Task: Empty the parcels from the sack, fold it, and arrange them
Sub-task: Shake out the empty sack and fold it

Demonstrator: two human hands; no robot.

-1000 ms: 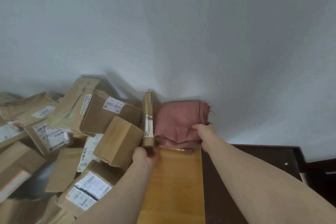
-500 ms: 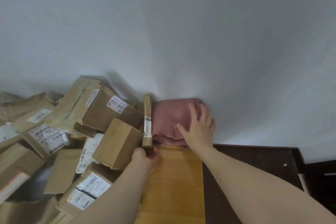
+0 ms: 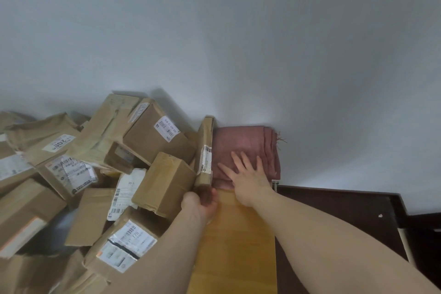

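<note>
Folded sack [image 3: 245,148]: dusty-pink woven cloth, folded into a flat block, lying against the white wall [image 3: 262,43] at the far end of the yellow-brown board [image 3: 238,246]; frayed threads stick out at its far right corner. It lies directly under the right hand's fingers.
Right hand [image 3: 248,179]: open, palm down, fingers [image 3: 239,162] spread and straight, pressing flat on the near part of the sack; it grips nothing.
Left hand [image 3: 199,205]: just left of the right hand, fingers curled round the near end of the thin parcel; the fingertips are hidden behind the parcel's end.
Thin parcel [image 3: 205,150]: flat brown cardboard packet standing on its long edge, running away from the left hand toward the wall, touching the sack's left side; a white barcode label on its upper edge.
Small box [image 3: 164,184]: brown taped carton, tilted, immediately left of the left hand, leaning against the thin parcel.
Labelled box [image 3: 152,136]: larger carton beyond the small box, white barcode label on top.
Near box [image 3: 124,248]: carton beside the left forearm, with a white label crossed by a dark band.
Parcel heap [image 3: 59,162]: many more brown cartons and paper mailers piled loosely, farther left of the left hand, reaching to the wall.
Dark wooden surface [image 3: 334,217]: right of the right forearm, beside the board.
</note>
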